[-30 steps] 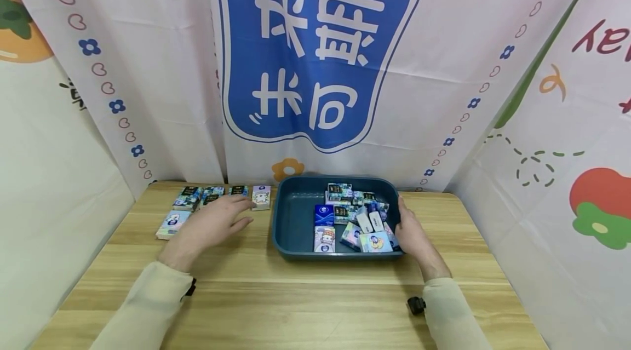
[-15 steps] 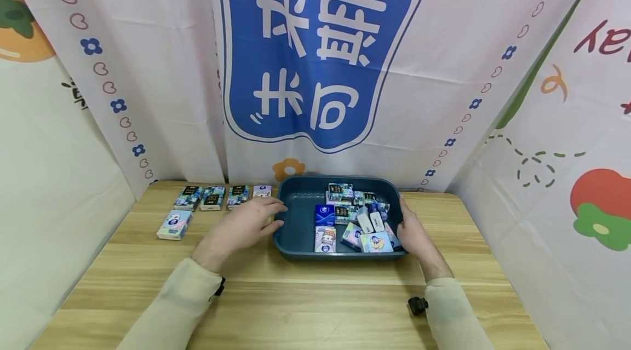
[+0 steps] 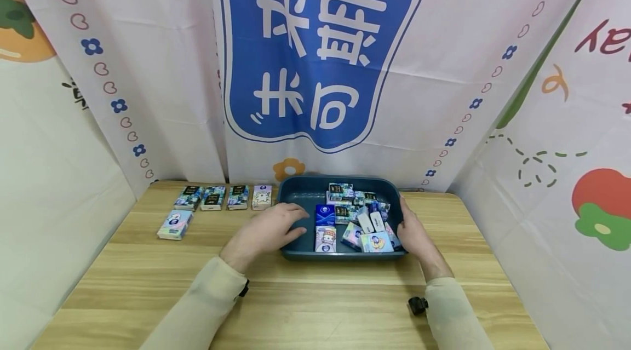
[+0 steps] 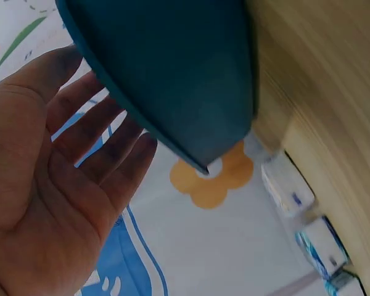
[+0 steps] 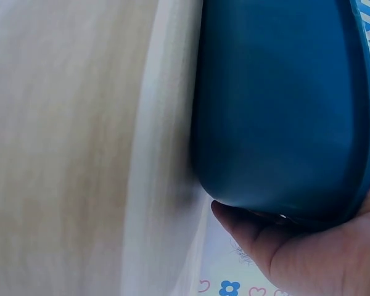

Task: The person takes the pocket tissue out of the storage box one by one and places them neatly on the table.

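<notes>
Blue packet [image 3: 325, 215]: lay in the tray [image 3: 298, 199], near its middle, directly behind a cartoon-printed packet [image 3: 325, 240]; its long axis appeared to run front to back, though foreshortening left this uncertain.
Left hand [image 3: 266, 229]: was the nearer hand, extended over the tray's left rim; its fingers were relaxed, slightly spread and held nothing. Contact with the rim could not be told.
Fingertips to packet: the blue packet lay to the right of the left fingertips, just beyond them.
Right hand [image 3: 413, 232]: gripped the tray's right end, the thumb at the rim, some fingers hidden.
Packet heap [image 3: 377, 241]: filled much of the tray's right half, between the blue packet and the right hand.
Packet row [image 3: 213, 198]: comprised four packets left of the tray, along the back of the table [image 3: 315, 306].
Single packet [image 3: 175, 225]: lay in front of the row's left end.
</notes>
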Available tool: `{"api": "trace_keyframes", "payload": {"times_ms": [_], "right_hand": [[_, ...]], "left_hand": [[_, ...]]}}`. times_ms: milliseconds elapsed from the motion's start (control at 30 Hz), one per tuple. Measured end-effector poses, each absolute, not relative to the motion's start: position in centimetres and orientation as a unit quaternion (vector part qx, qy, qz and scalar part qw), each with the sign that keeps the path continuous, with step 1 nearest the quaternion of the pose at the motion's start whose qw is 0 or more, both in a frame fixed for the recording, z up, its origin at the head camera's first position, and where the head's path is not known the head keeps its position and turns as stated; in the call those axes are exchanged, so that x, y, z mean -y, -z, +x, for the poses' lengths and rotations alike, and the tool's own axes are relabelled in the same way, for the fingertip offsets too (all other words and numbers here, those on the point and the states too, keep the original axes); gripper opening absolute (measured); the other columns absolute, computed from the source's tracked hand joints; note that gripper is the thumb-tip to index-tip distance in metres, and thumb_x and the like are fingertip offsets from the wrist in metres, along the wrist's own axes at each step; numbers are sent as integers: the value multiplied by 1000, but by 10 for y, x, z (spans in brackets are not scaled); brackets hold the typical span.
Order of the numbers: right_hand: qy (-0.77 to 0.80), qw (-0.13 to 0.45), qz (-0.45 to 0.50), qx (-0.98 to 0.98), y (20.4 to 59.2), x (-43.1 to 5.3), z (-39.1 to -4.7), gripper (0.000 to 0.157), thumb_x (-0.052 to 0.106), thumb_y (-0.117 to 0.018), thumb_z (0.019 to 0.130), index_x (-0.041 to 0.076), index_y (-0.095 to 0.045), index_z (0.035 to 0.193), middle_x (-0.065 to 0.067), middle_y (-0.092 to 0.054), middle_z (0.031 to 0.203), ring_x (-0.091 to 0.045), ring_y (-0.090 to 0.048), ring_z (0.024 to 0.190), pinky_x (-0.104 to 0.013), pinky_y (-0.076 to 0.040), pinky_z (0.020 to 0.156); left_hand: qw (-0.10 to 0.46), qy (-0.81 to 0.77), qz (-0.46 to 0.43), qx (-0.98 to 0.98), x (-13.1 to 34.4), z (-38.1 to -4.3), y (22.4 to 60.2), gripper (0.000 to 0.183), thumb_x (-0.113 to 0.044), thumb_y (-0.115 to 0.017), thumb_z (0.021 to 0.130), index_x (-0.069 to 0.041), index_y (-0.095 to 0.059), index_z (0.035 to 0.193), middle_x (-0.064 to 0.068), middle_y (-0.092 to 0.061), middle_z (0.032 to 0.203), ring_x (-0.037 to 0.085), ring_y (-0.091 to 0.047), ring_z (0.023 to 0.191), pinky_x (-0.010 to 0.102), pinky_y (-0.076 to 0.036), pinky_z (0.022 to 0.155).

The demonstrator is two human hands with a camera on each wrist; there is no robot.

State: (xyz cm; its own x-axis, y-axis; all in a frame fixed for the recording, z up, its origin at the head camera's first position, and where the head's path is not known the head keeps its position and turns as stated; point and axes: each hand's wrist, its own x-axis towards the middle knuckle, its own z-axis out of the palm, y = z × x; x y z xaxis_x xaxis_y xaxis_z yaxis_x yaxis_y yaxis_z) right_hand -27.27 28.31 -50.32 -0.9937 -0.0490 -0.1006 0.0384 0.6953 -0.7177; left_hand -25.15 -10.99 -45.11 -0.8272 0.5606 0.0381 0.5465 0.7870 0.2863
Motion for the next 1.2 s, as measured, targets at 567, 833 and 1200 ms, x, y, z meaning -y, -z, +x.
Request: {"api": "trace_keyframes", "payload": {"times_ms": [567, 833, 1200], "right_hand": [[371, 56, 1, -927, 506, -283, -275, 80, -9, -31, 115, 1, 2, 187, -36, -8, 194, -58, -14, 181, -69, -14, 149], [373, 58, 4, -926, 507, -282, -274, 81, -9, -31, 115, 3, 3, 187, -34, -7, 195, -57, -13, 181, -69, -14, 149], [372, 53, 0, -927, 506, -281, -273, 81, -10, -31, 114, 2, 3, 187, -34, -8, 194, -57, -14, 181, -69, -14, 149]], "left_hand": [[39, -151, 344, -926, 69, -252, 468, 34, -28, -77, 117, -11, -81, 146, 10, -82, 150, 28, -79, 141, 48, -64, 125], [78, -163, 334, -925, 58, -255, 475, 31, -29, -77, 117, -14, -84, 143, 7, -84, 147, 24, -81, 134, 46, -66, 121], [99, -140, 319, -932, 49, -257, 466, 32, -24, -87, 110, -15, -86, 140, 6, -88, 123, 14, -68, 89, 38, -71, 98]]}}
